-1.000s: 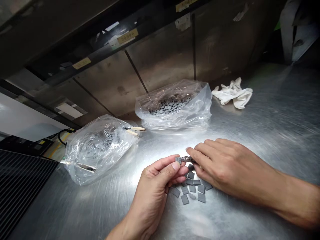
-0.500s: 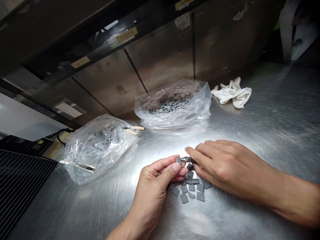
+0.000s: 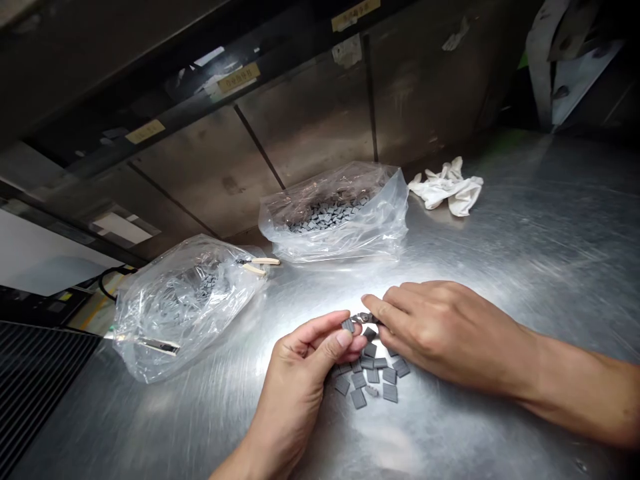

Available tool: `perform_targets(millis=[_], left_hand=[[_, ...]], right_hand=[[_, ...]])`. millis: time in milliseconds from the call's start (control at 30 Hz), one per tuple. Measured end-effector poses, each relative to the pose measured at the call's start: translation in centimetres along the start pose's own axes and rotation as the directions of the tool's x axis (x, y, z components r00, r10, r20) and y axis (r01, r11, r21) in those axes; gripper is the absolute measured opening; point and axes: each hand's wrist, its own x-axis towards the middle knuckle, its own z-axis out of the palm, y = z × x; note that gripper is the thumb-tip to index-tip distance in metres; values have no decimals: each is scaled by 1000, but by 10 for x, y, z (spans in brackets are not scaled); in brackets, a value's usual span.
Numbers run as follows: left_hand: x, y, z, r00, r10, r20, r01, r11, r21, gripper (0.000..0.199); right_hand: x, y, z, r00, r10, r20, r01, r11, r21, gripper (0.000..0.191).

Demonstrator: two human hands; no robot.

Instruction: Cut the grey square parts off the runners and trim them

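Observation:
Between the thumb and fingers of my left hand (image 3: 303,367) is a small grey ribbed plastic piece (image 3: 349,325), held up above the table. My right hand (image 3: 440,333) is closed round a pair of nippers (image 3: 365,318). Their dark metal jaws are at the right edge of the piece; whether they bite on it I cannot tell. The nippers' handles are hidden under my right hand. Several similar grey pieces (image 3: 390,393) lie loose on the metal table just below both hands, some overlapping.
A clear plastic bag (image 3: 345,247) full of grey pieces stands at the back. Another clear bag (image 3: 165,300) lies to the left, with pale-handled pliers (image 3: 263,261) on its edge. White gloves (image 3: 450,187) lie at the back right, before a metal wall (image 3: 310,133).
The whole view has shifted, so the table and bags appear farther left. In my left fingers the grey piece has tilted slightly. Both hands keep their hold.

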Motion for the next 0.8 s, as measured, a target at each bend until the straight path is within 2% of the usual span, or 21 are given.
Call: perform_targets(millis=[167, 400, 800], left_hand=[[1, 2, 2, 1000, 4, -16, -4, 1000, -14, 31], [-1, 1, 2, 1000, -23, 2, 23, 1000, -9, 40], [-1, -1, 1, 1000, -21, 11, 21, 999, 33, 39]], right_hand=[[1, 6, -4, 996, 70, -46, -68, 997, 48, 20], [3, 0, -2, 998, 33, -47, -28, 995, 94, 15], [4, -6, 2, 999, 39, -30, -36, 995, 96, 9]])
